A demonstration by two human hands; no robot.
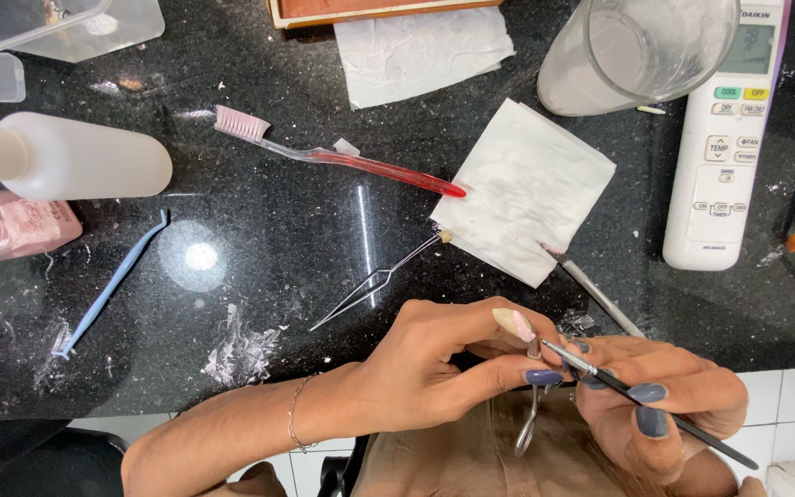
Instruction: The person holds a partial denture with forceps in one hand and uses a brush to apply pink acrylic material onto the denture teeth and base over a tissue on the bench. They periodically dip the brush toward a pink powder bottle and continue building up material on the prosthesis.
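My left hand (434,364) pinches a metal clamp-like tool (528,419) that carries a pale pink artificial nail tip (513,322) at its top. My right hand (664,405) holds a thin black-handled brush (655,400) like a pen, its fine tip touching the clamp just under the nail tip. Both hands hover at the near edge of the black stone counter (259,276), over my lap. My nails are painted grey-blue, and a thin bracelet sits on my left wrist.
On the counter lie metal tweezers (374,283), a red toothbrush (333,155), a folded white tissue (524,189), a second grey brush (595,293), a blue stick tool (108,285), a white bottle (66,156), a pink bottle (20,225), a glass (632,51) and a white remote control (724,138).
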